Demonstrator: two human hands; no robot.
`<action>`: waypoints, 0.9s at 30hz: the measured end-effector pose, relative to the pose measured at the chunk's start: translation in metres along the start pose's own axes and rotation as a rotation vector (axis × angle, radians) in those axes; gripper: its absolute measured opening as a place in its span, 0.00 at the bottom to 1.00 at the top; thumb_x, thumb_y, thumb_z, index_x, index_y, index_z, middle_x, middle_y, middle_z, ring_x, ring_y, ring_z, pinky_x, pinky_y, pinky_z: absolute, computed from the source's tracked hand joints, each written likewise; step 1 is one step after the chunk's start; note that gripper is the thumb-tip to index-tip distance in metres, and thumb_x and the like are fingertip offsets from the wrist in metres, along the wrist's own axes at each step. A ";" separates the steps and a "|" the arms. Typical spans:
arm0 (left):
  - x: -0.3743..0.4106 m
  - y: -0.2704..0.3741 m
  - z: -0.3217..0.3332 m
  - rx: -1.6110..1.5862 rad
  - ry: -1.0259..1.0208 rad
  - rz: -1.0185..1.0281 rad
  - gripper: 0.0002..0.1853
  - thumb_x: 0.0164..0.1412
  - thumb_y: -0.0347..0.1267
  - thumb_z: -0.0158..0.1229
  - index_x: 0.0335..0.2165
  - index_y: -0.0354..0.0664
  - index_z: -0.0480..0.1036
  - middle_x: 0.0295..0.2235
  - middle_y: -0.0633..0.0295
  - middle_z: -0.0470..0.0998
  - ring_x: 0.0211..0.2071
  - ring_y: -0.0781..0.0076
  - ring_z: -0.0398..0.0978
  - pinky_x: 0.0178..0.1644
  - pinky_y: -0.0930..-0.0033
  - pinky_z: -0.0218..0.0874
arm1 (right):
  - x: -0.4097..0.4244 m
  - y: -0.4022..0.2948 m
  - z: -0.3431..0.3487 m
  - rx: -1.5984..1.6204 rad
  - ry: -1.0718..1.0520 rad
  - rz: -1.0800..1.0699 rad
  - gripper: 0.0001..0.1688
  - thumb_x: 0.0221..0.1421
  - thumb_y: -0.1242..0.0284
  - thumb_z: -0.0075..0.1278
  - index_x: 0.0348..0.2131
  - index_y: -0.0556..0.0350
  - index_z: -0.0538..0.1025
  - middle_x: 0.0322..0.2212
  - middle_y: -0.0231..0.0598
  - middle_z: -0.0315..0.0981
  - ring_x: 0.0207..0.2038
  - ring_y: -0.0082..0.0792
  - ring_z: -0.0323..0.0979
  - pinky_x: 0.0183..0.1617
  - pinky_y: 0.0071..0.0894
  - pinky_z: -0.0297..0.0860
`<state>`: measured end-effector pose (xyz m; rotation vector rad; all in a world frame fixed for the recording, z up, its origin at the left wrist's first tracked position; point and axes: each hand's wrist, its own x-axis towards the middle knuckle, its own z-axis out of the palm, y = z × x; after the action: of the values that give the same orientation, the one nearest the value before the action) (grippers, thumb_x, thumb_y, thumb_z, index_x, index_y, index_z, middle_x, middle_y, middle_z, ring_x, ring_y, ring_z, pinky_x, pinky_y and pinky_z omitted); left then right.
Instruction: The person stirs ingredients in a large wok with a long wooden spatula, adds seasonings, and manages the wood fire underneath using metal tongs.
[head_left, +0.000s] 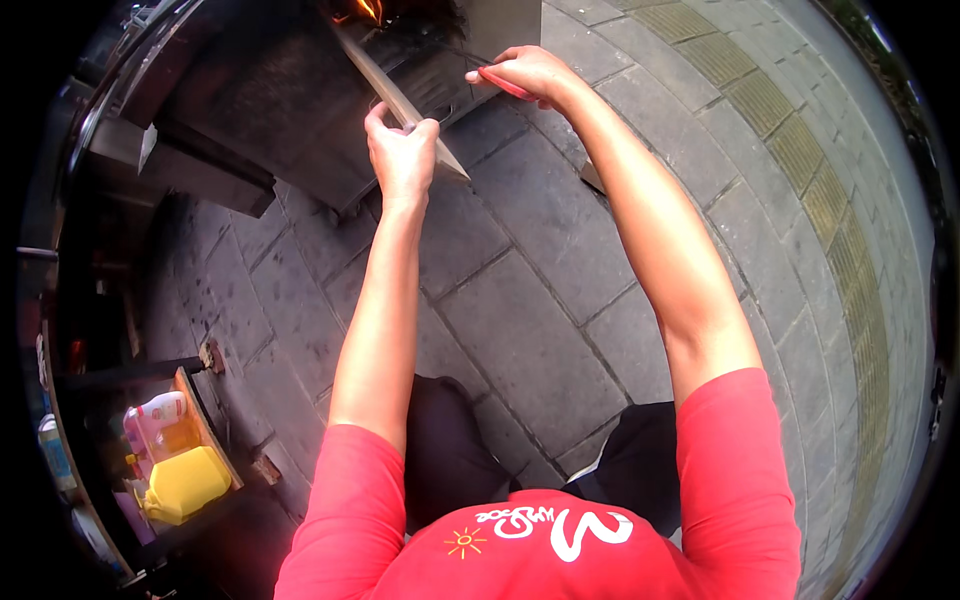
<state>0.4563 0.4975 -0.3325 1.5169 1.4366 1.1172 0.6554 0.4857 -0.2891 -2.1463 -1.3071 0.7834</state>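
My left hand (403, 154) grips a long split strip of wood (371, 71). One end of the strip reaches up towards the mouth of a sooty metal stove (442, 82), and the pointed end sticks out below my fingers. Flames (370, 9) show inside the stove at the top of the view. To the right, my right hand (541, 73) is closed around a red handle (506, 82). A thin dark rod runs from near that hand towards the stove; what kind of tool it is cannot be told.
Grey paving slabs (525, 337) cover the ground, with a yellowish tactile strip (799, 142) to the right. A metal beam (210, 169) juts out at left. Lower left, a wooden-sided crate (206, 427) holds a yellow plastic jug (187, 484) and other bottles. A small block (592, 178) lies under my right forearm.
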 end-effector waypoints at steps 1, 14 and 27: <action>0.001 -0.003 0.000 0.008 0.006 0.008 0.39 0.41 0.31 0.59 0.53 0.28 0.60 0.32 0.55 0.72 0.34 0.66 0.72 0.45 0.68 0.64 | 0.003 -0.007 0.001 0.009 -0.033 0.021 0.44 0.34 0.39 0.61 0.43 0.51 0.79 0.39 0.40 0.78 0.41 0.36 0.76 0.43 0.33 0.70; 0.005 -0.005 0.005 -0.009 -0.015 0.006 0.39 0.40 0.33 0.60 0.53 0.29 0.60 0.33 0.55 0.70 0.35 0.63 0.71 0.46 0.65 0.62 | -0.022 -0.031 0.011 -0.402 0.407 -0.320 0.20 0.42 0.57 0.57 0.36 0.43 0.82 0.34 0.40 0.80 0.42 0.39 0.77 0.44 0.37 0.72; 0.007 -0.004 0.004 -0.018 -0.037 0.085 0.39 0.44 0.30 0.59 0.56 0.31 0.57 0.21 0.68 0.65 0.17 0.80 0.65 0.18 0.75 0.59 | -0.066 -0.006 -0.036 -0.681 0.415 -0.396 0.25 0.46 0.63 0.53 0.46 0.44 0.77 0.35 0.43 0.77 0.40 0.43 0.76 0.43 0.39 0.73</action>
<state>0.4589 0.5053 -0.3375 1.5908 1.3452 1.1432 0.6519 0.4244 -0.2458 -2.2244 -1.8399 -0.3067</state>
